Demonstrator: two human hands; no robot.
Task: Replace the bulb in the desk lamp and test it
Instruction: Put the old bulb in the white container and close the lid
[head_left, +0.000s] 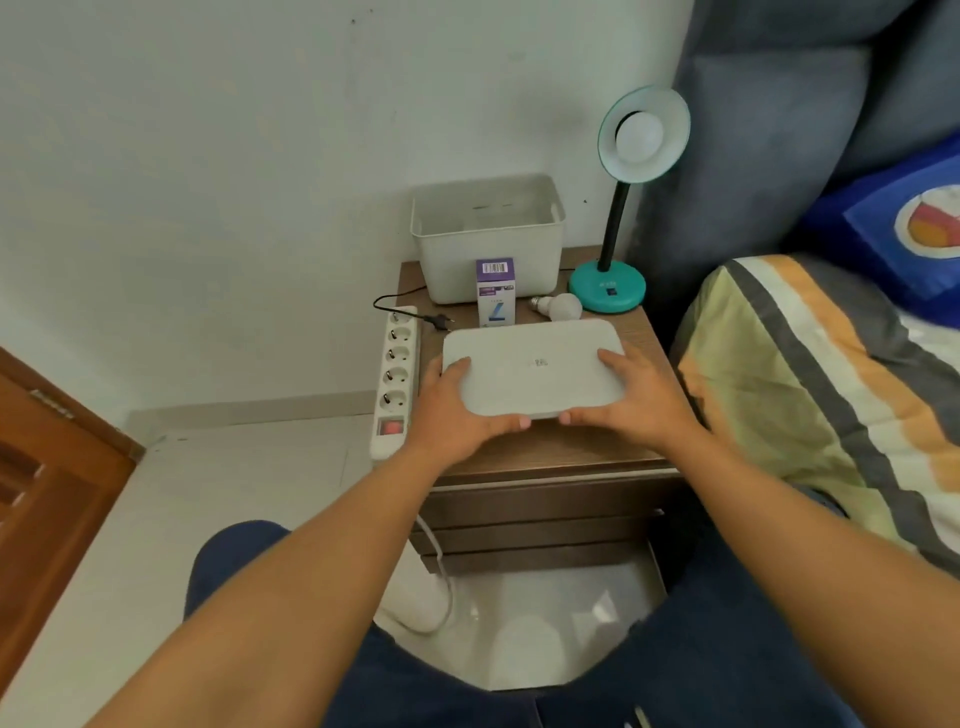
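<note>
A teal desk lamp (608, 293) stands at the back right of the wooden bedside table (545, 447), its shade (644, 132) facing me with a white bulb (639, 136) in it. A loose white bulb (558, 306) lies beside the lamp base. A purple and white bulb box (496, 293) stands upright to its left. The lamp's black plug (440, 321) lies unplugged by the white power strip (396, 379). My left hand (457, 410) and my right hand (631, 400) grip the two ends of a flat white lid (532, 374).
An open white plastic bin (488, 236) stands at the back of the table against the wall. A bed with a striped blanket (810, 395) is to the right, a grey headboard (769, 130) behind the lamp. A wooden door (47, 467) is at left.
</note>
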